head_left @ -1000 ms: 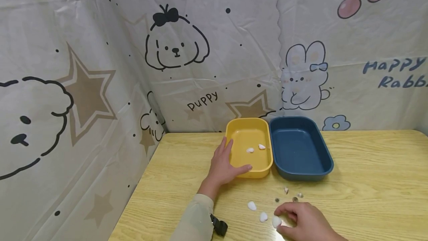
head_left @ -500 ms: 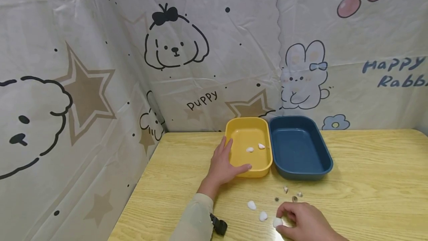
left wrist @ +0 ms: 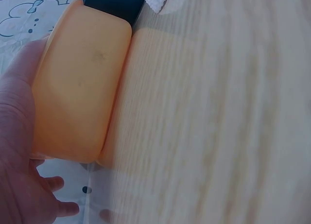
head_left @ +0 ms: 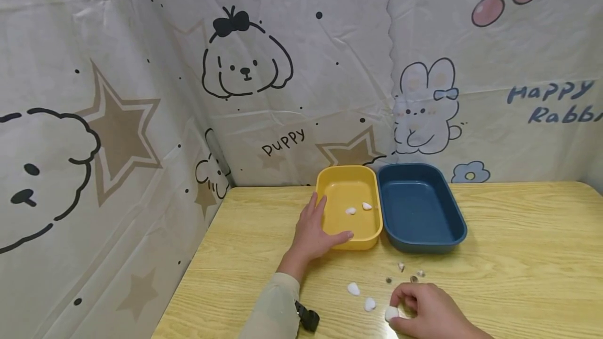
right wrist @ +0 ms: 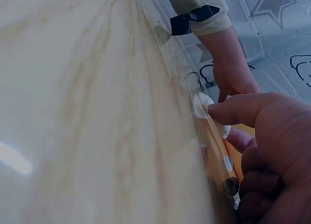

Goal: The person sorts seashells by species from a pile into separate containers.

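Observation:
My left hand point(head_left: 312, 232) rests on the left front corner of the yellow bin point(head_left: 350, 171), fingers spread along its left side and thumb lying across the front rim. Two white seashells point(head_left: 350, 211) lie in this bin. Near the table's front, my right hand point(head_left: 431, 310) pinches a white seashell point(head_left: 391, 314) between thumb and index finger, low over the table. To its left lie two more white seashells, a heart-shaped one point(head_left: 369, 304) and a longer one point(head_left: 353, 289). In the right wrist view, a ribbed white shell point(right wrist: 201, 106) shows at the thumb tip.
A dark blue bin point(head_left: 419, 208) stands against the yellow bin's right side, at the back of the wood-grain table point(head_left: 527, 255). Several small dark and speckled shells point(head_left: 414, 279) lie in front of the blue bin. A printed curtain point(head_left: 282, 67) hangs behind and along the left.
The right thumb and index finger have drawn closer round the white seashell, which has shifted slightly right. The left hand stays on the yellow bin.

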`<action>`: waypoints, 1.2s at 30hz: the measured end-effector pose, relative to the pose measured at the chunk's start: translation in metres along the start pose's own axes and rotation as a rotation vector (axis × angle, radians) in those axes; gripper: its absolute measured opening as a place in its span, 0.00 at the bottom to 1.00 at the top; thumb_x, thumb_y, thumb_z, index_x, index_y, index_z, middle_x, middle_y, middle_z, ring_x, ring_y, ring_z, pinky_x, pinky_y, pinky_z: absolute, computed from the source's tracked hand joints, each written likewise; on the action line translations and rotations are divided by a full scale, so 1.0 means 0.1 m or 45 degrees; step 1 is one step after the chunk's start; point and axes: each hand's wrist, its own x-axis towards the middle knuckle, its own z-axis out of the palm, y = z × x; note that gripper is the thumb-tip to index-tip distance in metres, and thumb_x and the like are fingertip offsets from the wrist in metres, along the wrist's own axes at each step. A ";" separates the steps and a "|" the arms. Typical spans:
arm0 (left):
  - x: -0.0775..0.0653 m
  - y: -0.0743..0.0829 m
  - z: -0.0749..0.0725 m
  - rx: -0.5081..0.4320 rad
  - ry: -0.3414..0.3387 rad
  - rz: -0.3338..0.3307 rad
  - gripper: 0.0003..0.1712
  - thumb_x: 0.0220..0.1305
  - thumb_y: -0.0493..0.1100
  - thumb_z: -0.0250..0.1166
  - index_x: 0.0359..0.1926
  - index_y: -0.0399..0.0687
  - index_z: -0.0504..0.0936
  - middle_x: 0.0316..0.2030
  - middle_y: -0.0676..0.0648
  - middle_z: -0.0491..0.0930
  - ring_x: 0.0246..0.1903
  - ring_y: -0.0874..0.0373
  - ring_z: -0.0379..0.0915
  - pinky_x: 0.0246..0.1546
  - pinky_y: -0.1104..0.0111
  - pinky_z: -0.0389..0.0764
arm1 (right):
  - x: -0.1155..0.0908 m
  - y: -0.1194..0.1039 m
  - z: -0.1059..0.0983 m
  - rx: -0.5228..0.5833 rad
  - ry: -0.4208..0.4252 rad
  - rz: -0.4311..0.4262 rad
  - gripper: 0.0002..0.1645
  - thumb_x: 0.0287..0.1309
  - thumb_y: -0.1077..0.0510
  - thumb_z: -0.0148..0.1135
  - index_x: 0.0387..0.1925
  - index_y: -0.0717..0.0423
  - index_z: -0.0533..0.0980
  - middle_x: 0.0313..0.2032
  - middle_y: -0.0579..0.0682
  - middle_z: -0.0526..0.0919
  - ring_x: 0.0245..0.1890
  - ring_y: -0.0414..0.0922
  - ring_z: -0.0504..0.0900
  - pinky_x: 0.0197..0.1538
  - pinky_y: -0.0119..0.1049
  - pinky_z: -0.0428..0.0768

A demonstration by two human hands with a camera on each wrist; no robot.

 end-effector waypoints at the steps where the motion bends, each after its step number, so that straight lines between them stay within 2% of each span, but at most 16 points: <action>1: 0.00 0.00 0.00 0.002 0.000 -0.001 0.69 0.43 0.79 0.69 0.79 0.57 0.52 0.79 0.53 0.39 0.75 0.46 0.40 0.68 0.44 0.53 | 0.00 0.00 0.00 0.017 -0.006 0.003 0.14 0.49 0.45 0.77 0.31 0.40 0.78 0.18 0.35 0.61 0.17 0.32 0.60 0.25 0.31 0.66; 6: 0.00 0.00 0.00 0.008 -0.001 -0.004 0.69 0.43 0.79 0.69 0.79 0.56 0.52 0.79 0.53 0.39 0.75 0.46 0.41 0.68 0.44 0.53 | 0.02 -0.01 -0.05 0.041 -0.002 0.005 0.14 0.50 0.43 0.77 0.32 0.41 0.80 0.18 0.36 0.63 0.18 0.33 0.60 0.25 0.32 0.66; 12: 0.00 -0.02 0.01 0.000 -0.002 0.009 0.69 0.43 0.79 0.69 0.79 0.56 0.52 0.79 0.52 0.39 0.75 0.46 0.40 0.68 0.44 0.53 | 0.03 -0.10 -0.12 0.023 0.080 -0.003 0.16 0.48 0.40 0.78 0.31 0.41 0.80 0.16 0.36 0.61 0.16 0.33 0.58 0.25 0.32 0.66; 20: 0.00 -0.02 0.01 0.003 0.003 0.003 0.69 0.43 0.79 0.69 0.80 0.56 0.52 0.79 0.53 0.39 0.75 0.46 0.40 0.68 0.44 0.52 | 0.05 -0.14 -0.16 0.010 0.157 -0.062 0.16 0.47 0.45 0.79 0.32 0.43 0.80 0.15 0.35 0.59 0.15 0.32 0.58 0.23 0.31 0.66; 27: 0.00 0.00 0.00 0.005 0.002 -0.009 0.69 0.43 0.78 0.70 0.80 0.56 0.51 0.79 0.53 0.39 0.75 0.46 0.40 0.68 0.44 0.52 | 0.08 -0.21 -0.20 -0.024 0.207 -0.045 0.16 0.46 0.45 0.80 0.32 0.41 0.80 0.16 0.35 0.57 0.16 0.32 0.56 0.24 0.30 0.64; 36: 0.00 0.00 0.00 0.005 -0.008 -0.016 0.69 0.43 0.78 0.70 0.80 0.57 0.51 0.79 0.54 0.38 0.75 0.47 0.39 0.68 0.44 0.52 | 0.14 -0.29 -0.27 -0.033 0.297 -0.091 0.16 0.46 0.48 0.81 0.32 0.43 0.80 0.17 0.35 0.57 0.17 0.32 0.56 0.23 0.30 0.64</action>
